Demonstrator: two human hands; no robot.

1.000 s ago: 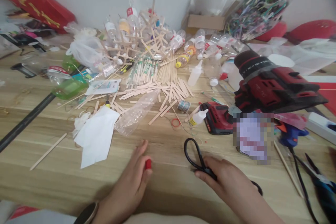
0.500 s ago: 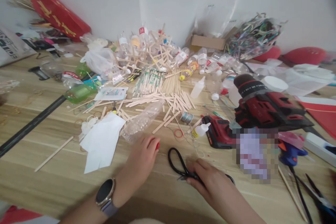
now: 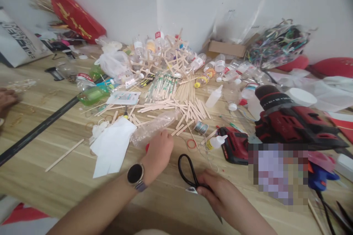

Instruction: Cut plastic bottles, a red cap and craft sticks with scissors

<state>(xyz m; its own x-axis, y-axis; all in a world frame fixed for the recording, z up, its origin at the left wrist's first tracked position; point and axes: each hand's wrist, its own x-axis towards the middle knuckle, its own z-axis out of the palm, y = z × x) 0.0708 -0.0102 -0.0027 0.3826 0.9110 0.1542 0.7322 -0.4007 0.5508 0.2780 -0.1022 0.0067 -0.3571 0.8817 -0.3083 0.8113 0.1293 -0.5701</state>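
My right hand (image 3: 217,192) is closed around black-handled scissors (image 3: 186,170). One handle loop sticks out to the upper left, and a blade tip shows below my palm. My left hand (image 3: 158,150), with a watch on its wrist, is curled over the table, fingertips hidden underneath. A small red piece (image 3: 147,148) shows at its left edge; whether my fingers touch it I cannot tell. Just beyond that hand lies a clear crumpled plastic bottle (image 3: 154,128). White paper (image 3: 113,150) rests to the left.
Loose wooden sticks (image 3: 171,104) and several plastic bottles cover the back. A red and black power drill (image 3: 292,117) stands at right, its battery base (image 3: 234,145) near a small glue bottle (image 3: 216,142). Another person's hand (image 3: 7,99) is at the far left edge.
My left hand has turned inward; the red piece, at its fingertips before, now shows on its left side. My right hand keeps the scissors, tilted so a blade tip shows. The other person's hand has come into view.
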